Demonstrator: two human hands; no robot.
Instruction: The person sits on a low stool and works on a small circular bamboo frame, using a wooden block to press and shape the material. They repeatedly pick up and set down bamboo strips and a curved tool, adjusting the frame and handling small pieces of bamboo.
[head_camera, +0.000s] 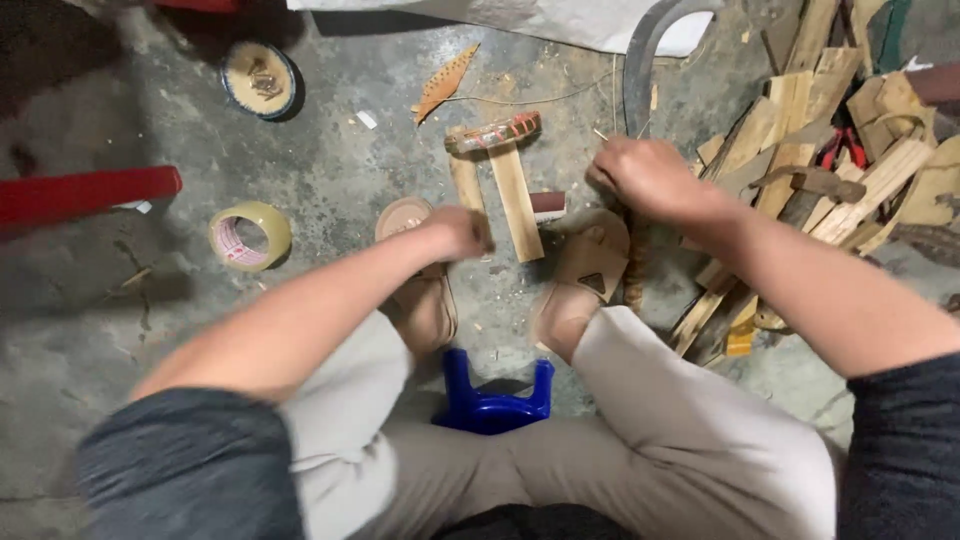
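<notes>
While the left hand (458, 232) closes its fingers on a flat wood strip (466, 185), the right hand (648, 175) grips a thin stick (634, 262) beside the wood pile (840, 170). A round tape roll (249, 236) lies left on the open grey floor (330, 170).

You sit above a rough, matt concrete floor (330, 170). Pale raw wooden slats (515, 200) lie by a glossy blue plastic stool (492, 400) and shiny tape roll (249, 236).
</notes>
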